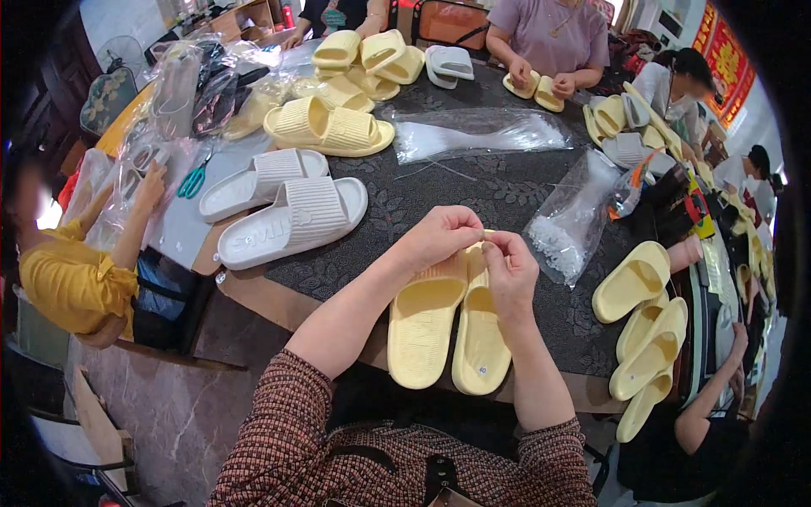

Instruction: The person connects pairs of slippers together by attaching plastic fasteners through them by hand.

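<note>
A pair of pale yellow slide slippers (pixel 422 334) lies side by side before me at the table's near edge, heels toward me. Over their far ends, my left hand (pixel 443 238) and my right hand (pixel 513 269) come close together, thumbs and fingers pinched. Whatever sits between the fingertips is too small to name. My wrists and fingers partly cover the slippers' straps. Just beyond my hands lies a clear bag (pixel 568 224) of thin white plastic strands, with a longer bag (pixel 481 138) of similar strands behind it.
Grey slippers (pixel 296 221) sit to the left, near teal scissors (pixel 194 179). More yellow slippers stand at the right edge (pixel 634 283) and farther back (pixel 329 127). Clear plastic bags (pixel 173 93) heap at the far left. Several people work around the dark patterned table (pixel 414 190).
</note>
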